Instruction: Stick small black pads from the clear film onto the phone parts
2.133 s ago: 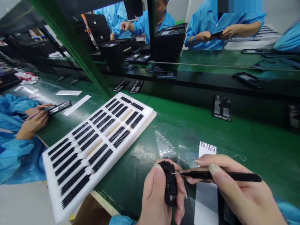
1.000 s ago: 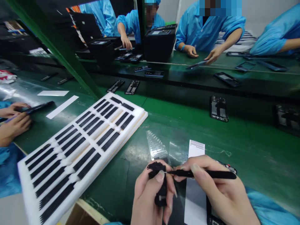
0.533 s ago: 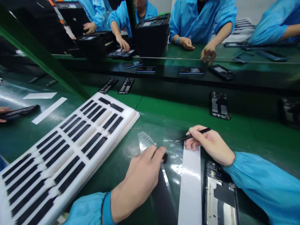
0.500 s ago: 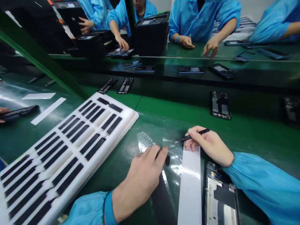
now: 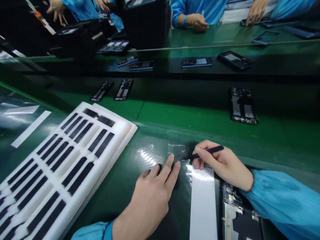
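My right hand holds black tweezers like a pen. The tweezer tip rests at the edge of a small clear film sheet with rows of tiny marks. My left hand lies palm down, its fingers stretched out and the tips pressing on the lower part of that sheet. Something small and black shows by its thumb. Another clear film piece lies to the left. Under my right fingers is the top end of a long white strip with small black dots. An opened phone lies beside the strip, partly under my right sleeve.
A white foam tray with stacks of black strips stands at left. Opened phones, such as one phone, lie along the green line ahead. White strips lie far left. Opposite, co-workers' hands show above more phones and black bins.
The view has shifted. My left fingers now press on the clear sheet, and the tweezer tip has come down to it. The dark strip below my left hand is less visible. Co-workers' hands have moved.
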Motion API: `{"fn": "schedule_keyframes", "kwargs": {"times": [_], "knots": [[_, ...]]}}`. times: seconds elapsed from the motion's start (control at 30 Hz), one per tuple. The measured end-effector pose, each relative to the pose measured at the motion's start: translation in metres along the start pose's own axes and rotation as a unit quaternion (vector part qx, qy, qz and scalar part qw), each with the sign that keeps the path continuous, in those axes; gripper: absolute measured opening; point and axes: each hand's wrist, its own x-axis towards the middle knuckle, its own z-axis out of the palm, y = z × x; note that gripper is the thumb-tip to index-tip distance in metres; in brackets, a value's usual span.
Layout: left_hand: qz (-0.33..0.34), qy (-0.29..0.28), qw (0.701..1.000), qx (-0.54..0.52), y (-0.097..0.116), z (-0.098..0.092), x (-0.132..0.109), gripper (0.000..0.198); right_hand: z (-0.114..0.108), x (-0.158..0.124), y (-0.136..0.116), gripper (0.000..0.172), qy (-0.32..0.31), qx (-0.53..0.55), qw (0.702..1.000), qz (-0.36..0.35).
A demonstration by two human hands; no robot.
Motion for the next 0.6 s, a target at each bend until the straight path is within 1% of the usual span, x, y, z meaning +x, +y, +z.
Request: {"fn": "schedule_keyframes", "kwargs": {"times": [0.17, 0.23, 0.27, 0.3, 0.33, 0.37, 0.4, 0.43, 0.47, 0.5, 0.53, 0.57, 0.6], "knots": [[0.004, 0.007, 1.0, -0.002, -0.001, 0.002, 0.001, 0.074, 0.0, -0.001, -0.001, 0.038, -0.002, -0.011, 1.0, -0.006], [-0.002, 0.021, 1.0, -0.015, -0.001, 0.004, 0.0, 0.072, 0.0, -0.001, -0.001, 0.04, -0.005, -0.011, 1.0, -0.007], [-0.011, 0.037, 0.999, -0.036, -0.001, 0.004, -0.001, 0.069, 0.0, 0.0, -0.001, 0.04, -0.006, -0.01, 1.0, -0.006], [-0.026, 0.061, 0.995, -0.079, -0.001, 0.004, -0.002, 0.066, -0.001, 0.001, 0.0, 0.041, -0.008, -0.01, 1.0, -0.004], [-0.056, 0.086, 0.984, -0.149, -0.001, 0.004, -0.003, 0.059, -0.001, 0.001, 0.001, 0.041, -0.007, -0.008, 1.0, -0.002], [-0.099, 0.102, 0.959, -0.246, -0.001, 0.002, -0.004, 0.049, -0.002, 0.002, 0.001, 0.041, -0.005, -0.004, 1.0, 0.0], [-0.147, 0.1, 0.914, -0.364, -0.002, -0.001, -0.005, 0.037, -0.003, 0.002, 0.002, 0.041, -0.002, 0.003, 1.0, 0.001], [-0.193, 0.08, 0.846, -0.49, -0.002, -0.004, -0.006, 0.027, -0.004, 0.002, 0.001, 0.04, 0.002, 0.016, 1.0, -0.002], [-0.226, 0.044, 0.761, -0.607, -0.002, -0.007, -0.006, 0.023, -0.004, 0.001, 0.0, 0.039, 0.006, 0.034, 0.999, -0.007], [-0.244, 0.004, 0.668, -0.703, -0.003, -0.011, -0.006, 0.024, -0.003, -0.002, -0.001, 0.038, 0.008, 0.057, 0.998, -0.018], [-0.245, -0.028, 0.58, -0.776, -0.002, -0.014, -0.006, 0.025, -0.002, -0.005, -0.004, 0.035, 0.008, 0.082, 0.996, -0.03], [-0.231, -0.045, 0.506, -0.83, -0.002, -0.016, -0.006, 0.024, 0.0, -0.01, -0.008, 0.033, 0.007, 0.104, 0.994, -0.043], [-0.214, -0.052, 0.448, -0.867, -0.001, -0.018, -0.006, 0.022, 0.003, -0.015, -0.012, 0.031, 0.006, 0.119, 0.991, -0.055]]}}
